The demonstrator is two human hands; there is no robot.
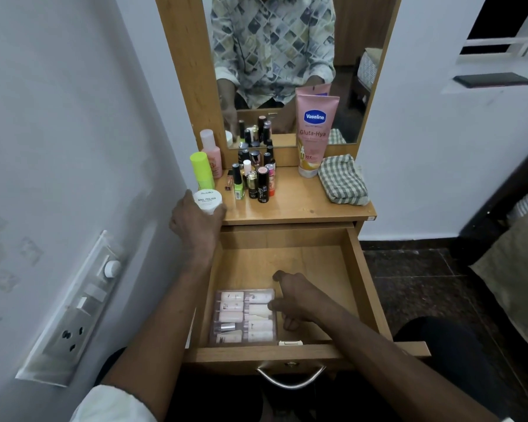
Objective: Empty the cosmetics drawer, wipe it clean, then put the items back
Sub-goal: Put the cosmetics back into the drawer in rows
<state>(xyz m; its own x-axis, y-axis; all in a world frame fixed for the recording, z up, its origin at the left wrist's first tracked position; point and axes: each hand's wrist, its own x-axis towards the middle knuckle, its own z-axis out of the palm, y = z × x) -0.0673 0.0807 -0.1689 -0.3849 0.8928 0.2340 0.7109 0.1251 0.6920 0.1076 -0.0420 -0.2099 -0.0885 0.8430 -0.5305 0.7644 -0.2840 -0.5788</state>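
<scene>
We see left hand (195,223) gripping white jar (208,203), tabletop (302,205) front-left corner, right hand (301,300) on clear case (241,316), drawer (365,284) front-left, grip unclear.

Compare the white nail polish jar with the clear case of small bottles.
The white jar is round and opaque; the clear case is rectangular and see-through. The left hand grips the jar at the tabletop; the case lies flat in the drawer by the right hand.

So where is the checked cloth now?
In the head view, the checked cloth lies at the right end of the dresser top, just right of the pink Vaseline tube.
</scene>
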